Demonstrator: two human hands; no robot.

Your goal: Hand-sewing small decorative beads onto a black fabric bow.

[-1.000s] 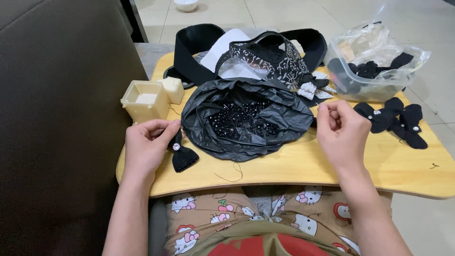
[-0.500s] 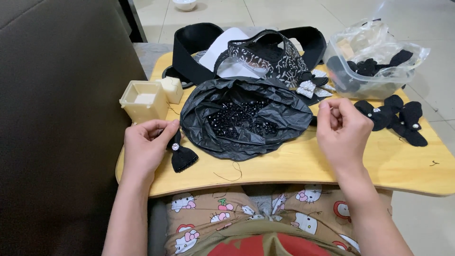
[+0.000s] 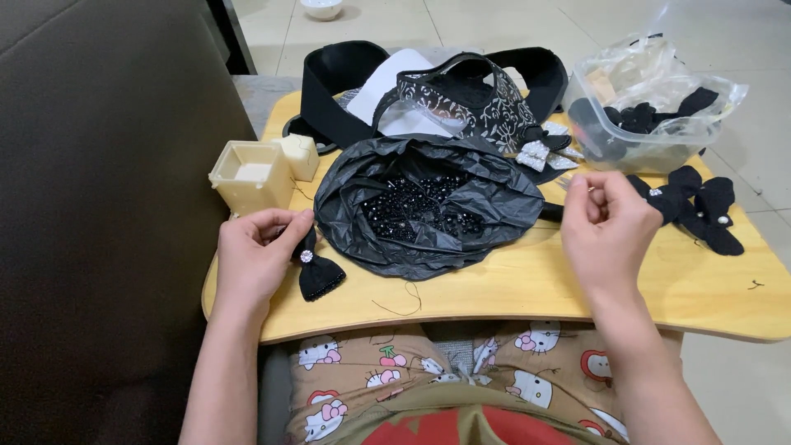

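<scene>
My left hand (image 3: 257, 257) pinches a small black fabric bow (image 3: 315, 270) with a sparkly centre stone, resting on the left part of the wooden lap table (image 3: 527, 284). My right hand (image 3: 608, 227) is raised over the table's right half, fingers pinched together on what looks like a thin needle, too small to be sure. Between the hands lies an open black plastic bag (image 3: 428, 202) holding many small black beads (image 3: 412, 206). A loose black thread (image 3: 404, 301) lies on the wood near the front edge.
A cream square box (image 3: 250, 175) stands at the table's left. Finished black bows (image 3: 700, 210) lie at the right. A clear plastic tub (image 3: 651, 107) with a bag and black pieces sits behind them. Black and patterned fabric (image 3: 461, 91) is piled at the back. A dark sofa fills the left.
My left hand has shifted the bow slightly, and my right hand has lifted a little with its fingers still pinched. The rest stays put.
</scene>
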